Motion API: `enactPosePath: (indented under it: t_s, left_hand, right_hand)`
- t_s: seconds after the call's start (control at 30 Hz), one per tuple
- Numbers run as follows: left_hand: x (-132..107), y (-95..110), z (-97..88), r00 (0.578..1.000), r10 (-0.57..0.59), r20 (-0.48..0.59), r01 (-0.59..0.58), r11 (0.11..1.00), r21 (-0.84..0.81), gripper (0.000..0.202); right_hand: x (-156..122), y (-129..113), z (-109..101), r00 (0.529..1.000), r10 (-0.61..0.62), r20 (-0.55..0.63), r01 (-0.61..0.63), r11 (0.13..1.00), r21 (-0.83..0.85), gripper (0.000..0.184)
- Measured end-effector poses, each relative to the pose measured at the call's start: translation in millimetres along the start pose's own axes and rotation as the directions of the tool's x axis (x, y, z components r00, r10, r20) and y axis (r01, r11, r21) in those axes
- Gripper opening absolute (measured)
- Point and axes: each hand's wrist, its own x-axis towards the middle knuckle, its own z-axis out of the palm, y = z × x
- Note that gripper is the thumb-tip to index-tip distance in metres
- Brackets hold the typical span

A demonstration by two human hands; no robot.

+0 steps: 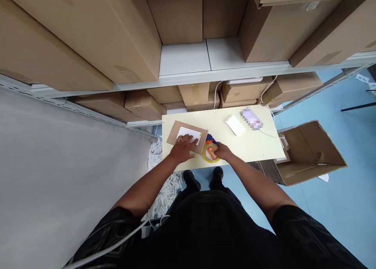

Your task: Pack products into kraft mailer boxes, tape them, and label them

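Cream table edge (258,157) lies near left hand (182,148), spread on parcel (202,141), and right hand (223,151), gripping tape dispenser (208,142)

Soft, bright light, wide-angle stretch at the edges, one pixelated patch (251,119)

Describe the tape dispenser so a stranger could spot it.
Below the shelf is a cream table. Near its front edge, the right hand holds the tape dispenser, beside a flat brown package. Only it mixes a round yellow shape with blue and orange.
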Motion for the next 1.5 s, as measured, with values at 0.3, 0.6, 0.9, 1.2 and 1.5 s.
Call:
enactPosePath:
  t_s: [0.3, 0.6, 0.9, 1.2, 1.5]
  left_hand:
    - [20.3, -17.3, 17.7, 0.984, -0.124, -0.130, 0.121, 0.992, -0.026, 0.084]
    - [24.4, -0.5, 19.6, 0.964, -0.231, -0.134, 0.224, 0.972, -0.065, 0.086]
    - [23.0, 7.4, 17.2, 0.958, -0.263, -0.116, 0.252, 0.962, -0.102, 0.086]
    - [22.6, -0.4, 14.7, 0.958, -0.267, -0.106, 0.246, 0.953, -0.174, 0.067]
    - [24.1, 6.8, 15.6, 0.954, -0.286, -0.092, 0.275, 0.954, -0.117, 0.072]
  right_hand:
    - [-16.9, 12.6, -15.1, 0.996, -0.010, -0.088, 0.001, 0.995, -0.104, 0.059]
    - [-70.8, 51.8, -4.8, 0.983, -0.091, 0.158, 0.159, 0.850, -0.502, 0.062]
    - [-33.6, -69.3, 48.0, 0.931, -0.292, 0.217, 0.363, 0.777, -0.514, 0.063]
    - [-82.9, 33.7, 0.2, 0.992, -0.104, -0.073, 0.067, 0.919, -0.388, 0.060]
    - [-38.8, 92.9, -51.2, 0.963, 0.067, -0.259, -0.151, 0.936, -0.317, 0.039]
